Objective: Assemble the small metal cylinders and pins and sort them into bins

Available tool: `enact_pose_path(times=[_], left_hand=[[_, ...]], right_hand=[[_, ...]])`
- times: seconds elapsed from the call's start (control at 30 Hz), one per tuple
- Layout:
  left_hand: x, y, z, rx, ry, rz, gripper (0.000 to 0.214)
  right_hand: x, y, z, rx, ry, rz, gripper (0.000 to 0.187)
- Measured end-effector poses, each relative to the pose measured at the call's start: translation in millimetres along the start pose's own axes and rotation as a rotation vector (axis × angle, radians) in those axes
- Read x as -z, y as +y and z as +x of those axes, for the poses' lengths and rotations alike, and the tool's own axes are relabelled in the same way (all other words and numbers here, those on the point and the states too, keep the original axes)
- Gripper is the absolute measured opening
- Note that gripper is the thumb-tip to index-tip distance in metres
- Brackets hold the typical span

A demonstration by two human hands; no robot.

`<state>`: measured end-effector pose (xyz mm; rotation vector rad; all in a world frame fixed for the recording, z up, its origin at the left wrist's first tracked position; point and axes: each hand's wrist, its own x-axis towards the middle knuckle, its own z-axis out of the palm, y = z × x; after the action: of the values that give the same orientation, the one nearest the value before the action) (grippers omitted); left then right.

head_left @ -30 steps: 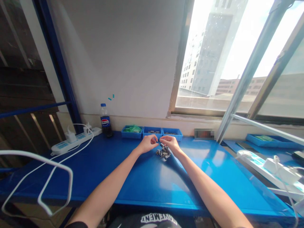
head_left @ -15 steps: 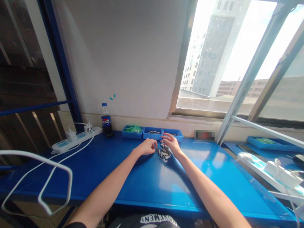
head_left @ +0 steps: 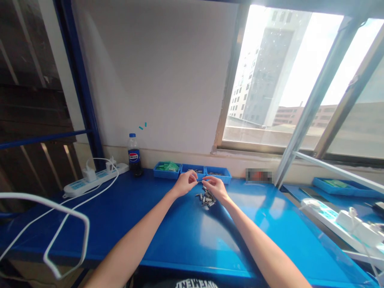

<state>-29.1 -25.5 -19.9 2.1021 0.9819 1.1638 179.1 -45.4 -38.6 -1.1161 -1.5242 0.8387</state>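
Table: glossy blue [head_left: 180, 236], under both hands.
Room: pale wall [head_left: 165, 80] ahead of the hands, window [head_left: 267, 80] ahead and rightward.
Left hand [head_left: 186, 185]: pinches one end of a small slim part [head_left: 200, 182], beyond the metal pieces [head_left: 206, 198].
Right hand [head_left: 216, 187]: fingertips close on the part's other end.
Change: the left hand, beside the pieces half a second ago, now nears the right hand's fingertips.
Count: three trays [head_left: 166, 175] just beyond the hands; one bottle [head_left: 134, 156], left of them; pieces too bunched to count.
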Motion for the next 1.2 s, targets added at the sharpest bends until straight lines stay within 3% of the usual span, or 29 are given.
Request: enact_pose_path(times=[0.17, 0.3, 0.4, 0.53, 0.67, 0.83, 0.93, 1.03, 1.2], left_hand=[[-7.4, 8.6, 0.2, -0.043, 0.025, -0.045, 0.013], [-10.0, 10.4, -1.3, -0.041, -0.007, 0.054, 0.014], [-7.4, 7.7, -3.2, -0.023, -0.077, 0.213, 0.021], [-3.6, 4.2, -7.7, 0.029, -0.271, 0.371, 0.015], [-5.2, 1.4, -12.1, 0.031, -0.326, 0.446, 0.008], [-13.2, -6.2, -10.8, 0.021, -0.219, 0.358, 0.007], [-22.9, -12.7, -5.9, 0.043, -0.085, 0.074, 0.007], [-34.9, -19.4, -2.0, 0.076, 0.014, -0.271, 0.021], [-45.1, -26.9, -1.5, 0.116, 0.139, -0.432, 0.037]], right_hand=[[-0.6, -5.2, -0.3, -0.094, -0.072, 0.274, 0.037], [1.0, -4.4, 0.3, -0.145, -0.06, 0.353, 0.034], [5.7, -2.2, 2.9, -0.106, 0.058, 0.342, 0.037], [16.8, 0.2, 9.0, 0.009, 0.249, 0.368, 0.051], [25.7, 4.6, 13.6, -0.048, 0.317, 0.392, 0.045], [26.4, 7.8, 11.7, -0.109, 0.307, 0.345, 0.037], [23.4, 5.1, 8.1, -0.09, 0.275, 0.247, 0.038], [19.1, 0.5, 4.8, -0.034, 0.194, 0.161, 0.042], [11.4, -5.2, 0.9, -0.067, 0.026, 0.192, 0.039]])
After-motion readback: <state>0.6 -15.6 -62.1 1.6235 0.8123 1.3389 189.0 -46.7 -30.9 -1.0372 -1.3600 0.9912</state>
